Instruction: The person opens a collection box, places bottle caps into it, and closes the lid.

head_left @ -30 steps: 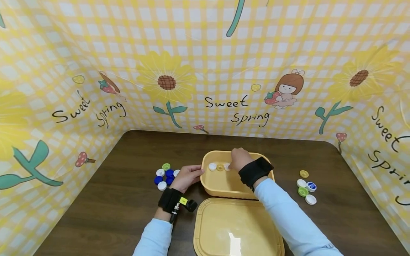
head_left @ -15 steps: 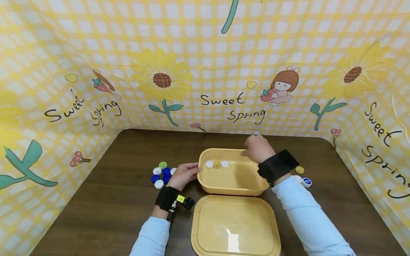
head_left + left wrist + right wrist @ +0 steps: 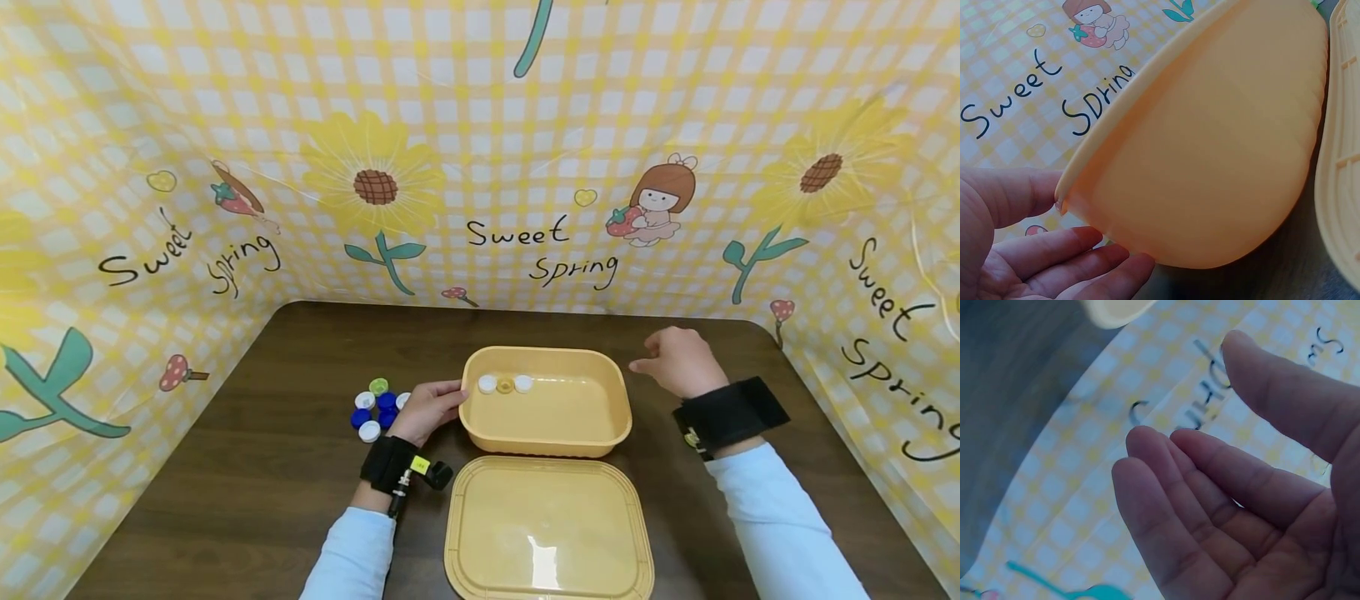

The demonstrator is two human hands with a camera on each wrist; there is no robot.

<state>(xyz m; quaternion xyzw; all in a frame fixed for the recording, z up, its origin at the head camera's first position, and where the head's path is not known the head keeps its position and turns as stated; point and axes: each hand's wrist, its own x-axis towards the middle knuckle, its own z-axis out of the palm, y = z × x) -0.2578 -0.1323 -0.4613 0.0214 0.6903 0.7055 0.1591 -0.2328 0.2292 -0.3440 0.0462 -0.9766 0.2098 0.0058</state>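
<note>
A pale yellow plastic box [image 3: 555, 446] stands at mid table. Three bottle caps lie inside it in a row near its back left: a white cap [image 3: 487, 384], a yellow cap [image 3: 505, 385] and another white cap [image 3: 522, 383]. My left hand [image 3: 427, 410] holds the box's left edge. In the left wrist view one digit meets the rim, while other fingertips [image 3: 1141, 265] touch the outer wall. Off the box's right side, above the table, is my right hand [image 3: 684, 363]; the right wrist view shows nothing between its loosely bent fingers [image 3: 1154, 512] and thumb.
A yellow lid [image 3: 551, 521] lies in front of the box. Left of the left hand sits a group of blue, white and green caps [image 3: 369, 431]. My right wrist and sleeve cover the table where caps showed earlier. A checked cloth [image 3: 480, 167] hangs behind the table [image 3: 225, 467].
My right hand has left the box's interior and moved right, past the box's edge. The second white cap has come into full view. The left hand stays at the box; the head view shifts slightly.
</note>
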